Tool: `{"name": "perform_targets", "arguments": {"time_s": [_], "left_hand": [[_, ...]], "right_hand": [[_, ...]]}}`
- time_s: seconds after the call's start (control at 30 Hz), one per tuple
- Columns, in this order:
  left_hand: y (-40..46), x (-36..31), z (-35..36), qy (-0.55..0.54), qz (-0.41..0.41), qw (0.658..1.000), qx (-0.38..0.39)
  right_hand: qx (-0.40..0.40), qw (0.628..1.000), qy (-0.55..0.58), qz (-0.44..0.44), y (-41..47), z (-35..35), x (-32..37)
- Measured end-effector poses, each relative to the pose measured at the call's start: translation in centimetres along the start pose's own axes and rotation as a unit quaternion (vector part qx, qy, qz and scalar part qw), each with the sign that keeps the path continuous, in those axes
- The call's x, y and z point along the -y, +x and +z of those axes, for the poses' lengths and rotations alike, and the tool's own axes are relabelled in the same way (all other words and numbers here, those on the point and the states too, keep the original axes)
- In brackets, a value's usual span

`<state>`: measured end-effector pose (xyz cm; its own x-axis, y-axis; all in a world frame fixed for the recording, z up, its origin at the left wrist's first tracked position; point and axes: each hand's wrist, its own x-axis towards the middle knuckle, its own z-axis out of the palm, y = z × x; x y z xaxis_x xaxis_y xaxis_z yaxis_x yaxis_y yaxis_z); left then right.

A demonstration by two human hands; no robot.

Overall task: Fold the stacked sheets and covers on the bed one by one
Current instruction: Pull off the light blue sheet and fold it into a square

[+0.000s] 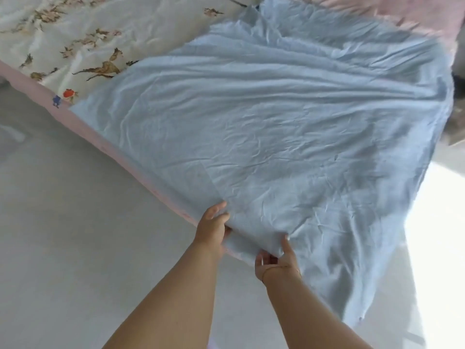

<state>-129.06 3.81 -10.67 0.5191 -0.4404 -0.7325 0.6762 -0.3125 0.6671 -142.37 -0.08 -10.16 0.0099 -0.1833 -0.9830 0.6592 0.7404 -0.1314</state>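
Note:
A wrinkled light blue sheet (264,117) lies spread over the bed, and its right side hangs off the bed's end toward the floor. My left hand (212,226) grips the sheet's near edge at the bed's side, thumb on top. Close to its right, my right hand (275,259) pinches the same edge, fingers curled under the cloth. Between the two hands the blue edge is bunched and slightly lifted.
A white bedcover with a floral print (83,39) lies under the blue sheet at the back left. The mattress has a pink side (83,129). Pink fabric (392,13) shows at the top right. Pale grey floor (63,222) fills the left; bright light falls at the right.

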Motion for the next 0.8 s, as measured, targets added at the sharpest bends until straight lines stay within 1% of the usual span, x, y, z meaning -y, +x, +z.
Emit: {"name": "perform_targets", "arguments": {"time_s": [0.07,0.1,0.2,0.23,0.3,0.33,0.4,0.47,0.5,0.57,0.67,0.73,0.8], "left_hand": [[0.0,-0.1,-0.6,0.008,0.007,0.999,0.031],[0.1,-0.2,-0.9,0.026,0.023,0.999,0.025],[-0.4,0.0,-2.6,0.126,0.091,0.988,-0.02],[-0.8,0.4,-3.5,0.153,0.098,0.983,-0.04],[-1.5,1.6,-5.2,0.189,0.087,0.975,-0.078],[-1.6,2.1,-5.9,0.193,0.079,0.974,-0.083],[-1.1,2.1,-6.3,0.193,0.072,0.975,-0.08],[0.0,2.0,-6.1,0.208,0.061,0.974,-0.069],[0.3,1.8,-6.0,0.206,0.053,0.975,-0.064],[0.7,2.1,-5.6,0.187,0.041,0.979,-0.072],[0.9,2.8,-5.1,0.109,0.023,0.989,-0.094],[0.8,3.5,-4.3,0.063,-0.022,0.996,-0.061],[0.4,4.2,-3.1,0.041,-0.075,0.996,-0.002]], "right_hand": [[0.016,0.998,0.051,-0.027,-0.4,-0.6,-0.5],[0.026,0.997,0.059,-0.043,-0.6,-0.8,-0.6],[0.046,0.992,0.088,-0.08,-0.5,-2.9,-2.2],[0.036,0.992,0.084,-0.087,-0.2,-3.8,-3.0],[0.006,0.993,0.059,-0.097,0.4,-5.6,-4.7],[0.001,0.993,0.049,-0.104,0.6,-6.2,-5.3],[-0.001,0.992,0.024,-0.121,1.1,-6.5,-5.7],[-0.011,0.993,-0.004,-0.12,1.7,-6.5,-5.4],[-0.01,0.993,-0.012,-0.113,1.9,-6.5,-5.1],[0.007,0.994,0.01,-0.108,2.0,-6.9,-4.2],[0.018,0.986,0.119,-0.12,1.9,-8.0,-1.7],[0.01,0.972,0.193,-0.135,2.1,-9.4,0.4],[-0.002,0.961,0.237,-0.14,2.4,-10.8,2.0]]}}
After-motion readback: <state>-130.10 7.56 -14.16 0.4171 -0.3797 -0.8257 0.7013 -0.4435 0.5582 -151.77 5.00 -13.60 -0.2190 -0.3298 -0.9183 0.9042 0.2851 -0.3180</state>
